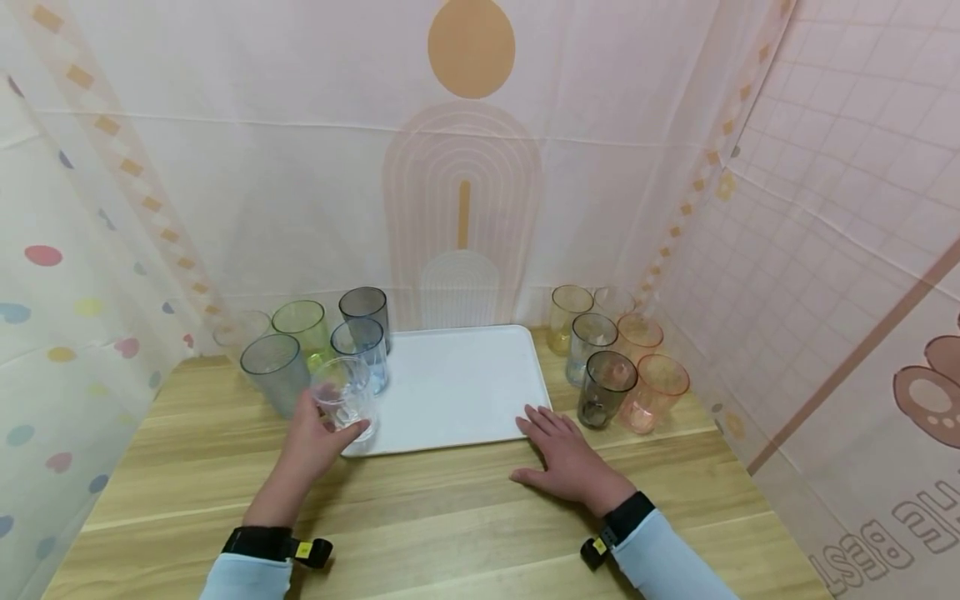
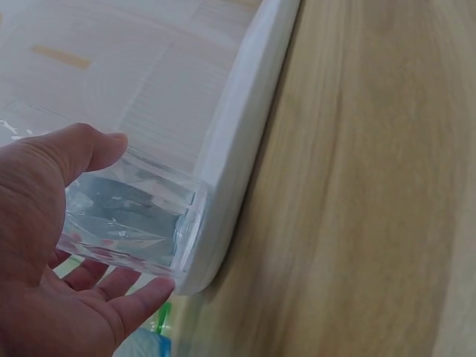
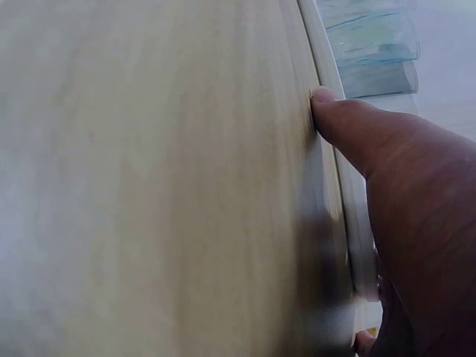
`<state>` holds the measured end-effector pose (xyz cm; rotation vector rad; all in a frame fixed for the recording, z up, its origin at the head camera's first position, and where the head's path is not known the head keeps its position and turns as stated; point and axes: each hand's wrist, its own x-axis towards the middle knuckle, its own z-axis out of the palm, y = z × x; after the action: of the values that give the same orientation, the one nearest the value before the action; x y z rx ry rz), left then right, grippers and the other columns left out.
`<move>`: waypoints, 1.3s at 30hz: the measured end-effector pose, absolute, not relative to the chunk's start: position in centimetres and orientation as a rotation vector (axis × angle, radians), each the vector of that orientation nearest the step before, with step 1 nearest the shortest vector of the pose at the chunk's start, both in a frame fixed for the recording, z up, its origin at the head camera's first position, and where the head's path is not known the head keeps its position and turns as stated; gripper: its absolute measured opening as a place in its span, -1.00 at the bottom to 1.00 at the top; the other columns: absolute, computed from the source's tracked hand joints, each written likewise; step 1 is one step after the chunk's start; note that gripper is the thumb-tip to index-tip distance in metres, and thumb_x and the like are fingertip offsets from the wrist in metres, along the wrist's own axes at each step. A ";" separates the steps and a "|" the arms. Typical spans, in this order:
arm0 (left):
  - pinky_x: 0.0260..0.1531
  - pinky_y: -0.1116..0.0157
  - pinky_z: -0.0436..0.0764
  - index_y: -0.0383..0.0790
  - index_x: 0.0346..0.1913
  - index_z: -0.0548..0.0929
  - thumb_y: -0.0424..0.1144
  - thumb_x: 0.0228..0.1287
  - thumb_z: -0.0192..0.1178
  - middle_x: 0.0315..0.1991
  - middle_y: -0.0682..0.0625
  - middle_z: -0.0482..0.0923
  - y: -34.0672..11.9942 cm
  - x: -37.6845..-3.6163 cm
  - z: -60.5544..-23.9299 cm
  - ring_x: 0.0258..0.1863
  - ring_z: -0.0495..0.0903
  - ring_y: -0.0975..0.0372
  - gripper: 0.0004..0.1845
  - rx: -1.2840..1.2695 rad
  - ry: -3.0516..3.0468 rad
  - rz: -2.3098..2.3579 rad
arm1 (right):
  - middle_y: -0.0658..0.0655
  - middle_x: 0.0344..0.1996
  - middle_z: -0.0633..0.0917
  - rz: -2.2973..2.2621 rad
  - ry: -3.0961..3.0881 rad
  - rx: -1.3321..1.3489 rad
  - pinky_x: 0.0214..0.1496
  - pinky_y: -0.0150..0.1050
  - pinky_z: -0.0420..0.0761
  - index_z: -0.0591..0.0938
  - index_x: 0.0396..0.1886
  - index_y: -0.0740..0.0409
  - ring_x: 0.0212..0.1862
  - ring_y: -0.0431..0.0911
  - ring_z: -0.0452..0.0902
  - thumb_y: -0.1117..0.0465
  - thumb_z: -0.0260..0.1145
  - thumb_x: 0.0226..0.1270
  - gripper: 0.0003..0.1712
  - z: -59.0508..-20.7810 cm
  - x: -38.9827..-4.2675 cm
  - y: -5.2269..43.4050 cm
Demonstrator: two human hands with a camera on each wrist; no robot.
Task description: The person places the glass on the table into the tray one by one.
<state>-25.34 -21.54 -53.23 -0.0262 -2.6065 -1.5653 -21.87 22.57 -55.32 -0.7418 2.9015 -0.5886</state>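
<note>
Here's the left hand [image 1: 318,442], grip round a clear glass [image 1: 351,408] at the white tray's [image 1: 465,383] near-left corner, thumb opposite fingers, likely for steadiness; base contact is hard to tell. The right hand [image 1: 566,458], grip released, spreads by the near-right corner, perhaps bracing. Blue glass [image 1: 362,358] behind, grey glass [image 1: 276,375] left: tight quarters! Tinted glasses [image 1: 607,387] crowd the bench [image 1: 450,525] rightward.

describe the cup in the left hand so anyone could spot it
Find the white tray on the wooden table. At its near left corner the left hand holds a clear cup. Unlike the blue-tinted cup just behind, it is colourless and the only one held.
</note>
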 end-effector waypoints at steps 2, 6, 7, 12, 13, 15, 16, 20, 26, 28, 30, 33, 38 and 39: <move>0.48 -0.29 0.49 -0.42 0.58 0.16 -0.23 0.34 0.61 0.45 -0.42 0.30 -21.5 -25.4 -53.4 0.49 0.37 -0.29 -0.02 -0.026 -2.620 -1.546 | 0.15 0.79 0.15 -0.578 2.905 -0.746 0.75 0.35 0.04 0.28 0.79 0.03 0.79 0.18 -0.04 -0.41 0.37 0.53 0.07 -55.3 -21.9 22.6; 0.54 -0.25 0.42 -0.45 0.59 0.16 -0.21 0.37 0.59 0.49 -0.45 0.28 -21.4 -25.5 -53.5 0.56 0.32 -0.32 -0.02 -0.034 -2.636 -1.534 | 0.17 0.78 0.19 -0.589 2.920 -0.768 0.73 0.38 0.07 0.32 0.77 0.06 0.78 0.21 0.00 -0.39 0.38 0.53 0.05 -55.3 -21.9 22.5; 0.56 -0.24 0.39 -0.46 0.59 0.15 -0.21 0.38 0.59 0.50 -0.46 0.27 -21.5 -25.5 -53.5 0.58 0.30 -0.32 -0.02 -0.040 -2.637 -1.535 | 0.18 0.78 0.20 -0.593 2.924 -0.773 0.73 0.39 0.08 0.34 0.76 0.07 0.77 0.22 0.02 -0.39 0.39 0.53 0.05 -55.3 -21.9 22.5; 0.61 -0.23 0.30 -0.49 0.64 0.08 -0.18 0.37 0.60 0.58 -0.51 0.18 -21.7 -25.5 -53.6 0.65 0.20 -0.32 0.07 -0.059 -2.651 -1.527 | 0.18 0.78 0.20 -0.595 2.924 -0.782 0.73 0.40 0.07 0.33 0.76 0.07 0.77 0.23 0.02 -0.38 0.40 0.52 0.05 -55.2 -21.9 22.5; 0.61 -0.24 0.29 -0.49 0.65 0.07 -0.15 0.37 0.61 0.59 -0.51 0.17 -21.7 -25.4 -53.6 0.65 0.19 -0.33 0.09 -0.059 -2.662 -1.513 | 0.18 0.78 0.20 -0.594 2.923 -0.782 0.73 0.40 0.07 0.33 0.77 0.06 0.77 0.23 0.01 -0.38 0.40 0.52 0.05 -55.2 -21.9 22.5; 0.62 -0.28 0.26 -0.48 0.69 0.01 -0.09 0.35 0.63 0.62 -0.52 0.13 -21.9 -25.2 -53.7 0.65 0.17 -0.36 0.18 -0.061 -2.679 -1.486 | 0.17 0.78 0.19 -0.590 2.921 -0.782 0.73 0.39 0.06 0.33 0.77 0.06 0.78 0.22 0.01 -0.38 0.40 0.52 0.06 -55.3 -21.9 22.5; 0.62 -0.31 0.24 -0.49 0.70 -0.02 -0.05 0.35 0.63 0.63 -0.54 0.10 -22.0 -24.9 -53.8 0.65 0.15 -0.38 0.22 -0.057 -2.695 -1.470 | 0.17 0.78 0.19 -0.588 2.919 -0.783 0.74 0.38 0.06 0.32 0.77 0.05 0.78 0.21 0.00 -0.39 0.39 0.52 0.06 -55.3 -22.0 22.4; 0.57 -0.40 0.25 -0.54 0.69 0.03 0.10 0.37 0.59 0.58 -0.59 0.18 -22.2 -23.9 -54.5 0.59 0.22 -0.43 0.23 -0.101 -2.772 -1.304 | 0.19 0.78 0.20 -0.599 2.917 -0.796 0.73 0.40 0.06 0.33 0.77 0.07 0.77 0.22 0.01 -0.39 0.39 0.53 0.05 -55.3 -21.9 22.2; 0.58 -0.42 0.19 -0.71 0.63 0.10 0.32 0.55 0.30 0.59 -0.67 0.13 -22.0 -22.8 -55.5 0.59 0.14 -0.51 0.18 -0.237 -2.959 -0.887 | 0.21 0.77 0.21 -0.604 2.934 -0.784 0.71 0.41 0.09 0.33 0.76 0.10 0.77 0.22 0.01 -0.37 0.41 0.52 0.05 -55.2 -21.6 22.5; 0.60 -0.44 0.09 -0.77 0.61 0.06 0.40 0.57 0.20 0.62 -0.70 0.02 -21.9 -22.6 -55.5 0.61 0.02 -0.56 0.24 -0.246 -3.024 -0.779 | 0.20 0.77 0.20 -0.611 2.931 -0.775 0.72 0.39 0.09 0.32 0.77 0.08 0.78 0.20 -0.02 -0.37 0.41 0.52 0.06 -55.1 -21.5 22.6; 0.60 -0.46 0.03 -0.78 0.61 0.05 0.44 0.56 0.15 0.63 -0.71 -0.05 -21.8 -22.4 -55.5 0.62 -0.04 -0.58 0.27 -0.239 -3.068 -0.715 | 0.19 0.78 0.18 -0.629 2.924 -0.771 0.73 0.38 0.07 0.31 0.78 0.08 0.79 0.18 -0.04 -0.37 0.41 0.52 0.07 -55.0 -21.4 22.7; 0.62 -0.45 -0.01 -0.76 0.63 0.04 0.45 0.55 0.16 0.65 -0.68 -0.07 -21.8 -22.3 -55.6 0.64 -0.08 -0.56 0.27 -0.215 -3.100 -0.700 | 0.17 0.78 0.17 -0.657 2.924 -0.779 0.74 0.36 0.08 0.30 0.78 0.07 0.79 0.17 -0.05 -0.38 0.42 0.51 0.08 -55.1 -21.2 22.8; 0.61 -0.47 -0.02 -0.73 0.63 0.05 0.47 0.54 0.15 0.66 -0.67 -0.07 -21.9 -22.1 -55.5 0.64 -0.08 -0.56 0.27 -0.197 -3.099 -0.712 | 0.14 0.78 0.19 -0.749 2.955 -0.768 0.75 0.28 0.13 0.29 0.78 0.09 0.78 0.16 0.02 -0.33 0.46 0.49 0.10 -54.9 -20.4 23.4; 0.60 -0.47 -0.02 -0.73 0.64 0.05 0.48 0.53 0.15 0.66 -0.67 -0.07 -21.9 -22.1 -55.5 0.63 -0.08 -0.56 0.28 -0.197 -3.097 -0.712 | 0.14 0.78 0.20 -0.788 2.966 -0.758 0.74 0.27 0.16 0.30 0.78 0.10 0.77 0.16 0.05 -0.30 0.48 0.49 0.09 -54.7 -20.1 23.6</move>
<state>-22.11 -21.91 -55.51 -0.1965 -3.0972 -0.7119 -20.14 23.61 -54.71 -0.7578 2.9658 -0.7885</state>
